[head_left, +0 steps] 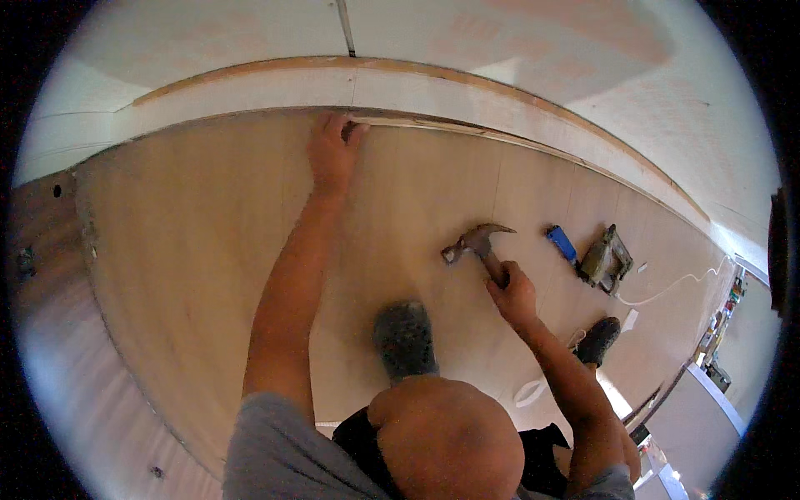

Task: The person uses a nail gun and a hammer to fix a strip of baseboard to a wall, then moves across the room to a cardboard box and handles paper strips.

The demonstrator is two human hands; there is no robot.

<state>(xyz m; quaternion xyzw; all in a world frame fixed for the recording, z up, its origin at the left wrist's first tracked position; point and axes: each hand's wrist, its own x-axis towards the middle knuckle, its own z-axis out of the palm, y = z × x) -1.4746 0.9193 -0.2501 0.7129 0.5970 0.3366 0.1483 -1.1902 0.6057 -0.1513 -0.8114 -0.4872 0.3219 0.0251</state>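
Note:
My left hand [334, 157] reaches out to the foot of the wall. Its fingers are curled in at the left end of a thin wooden strip [467, 130], which runs off to the right along the floor's edge. What the fingertips touch underneath is hidden. A claw hammer [478, 241] is in my right hand [512, 296], the fingers wrapped around its handle. The hammer's head is held over the wood-look floor [208, 250], claw to the right, well apart from the strip.
To the right lie a green-and-black power tool [607, 260], a blue object [561, 242] and a white cord [667, 292]. A roll of white tape [529, 392] is near my right forearm. A pale board [275, 87] lines the wall. My shoes [406, 337] stand on the floor.

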